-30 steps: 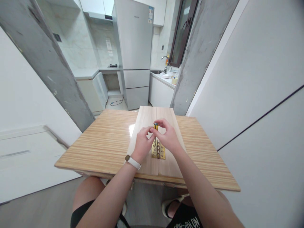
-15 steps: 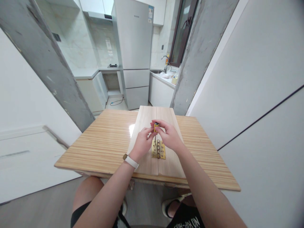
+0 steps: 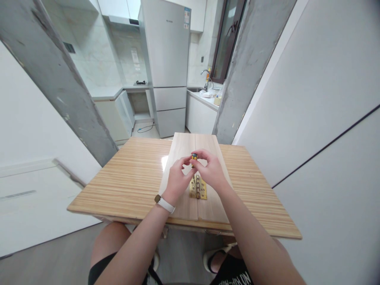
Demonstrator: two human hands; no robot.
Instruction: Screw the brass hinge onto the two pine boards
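Observation:
A short screwdriver with a yellow and black handle (image 3: 194,156) stands upright over the far left part of a brass hinge (image 3: 203,189). Closed around the handle from the right are the fingers of my right hand (image 3: 210,169). My left hand (image 3: 178,177), with a white-banded watch at the wrist, is closed at the handle's left side and lower end; its fingertips are partly hidden. The hinge lies flat across the seam of two pale wooden boards (image 3: 184,144), with screw holes showing in its right leaf. The screwdriver's tip is mostly hidden behind my fingers.
Under the boards is a wood-grain table (image 3: 136,170), its front edge close to my knees. Beyond it stand a silver fridge (image 3: 169,51) and a sink counter with a tap (image 3: 205,77). White panels and grey wall edges flank both sides.
The screwdriver handle has turned a little in my fingers. My left hand has shifted slightly right and covers more of the shaft. Boards and hinge stay in place.

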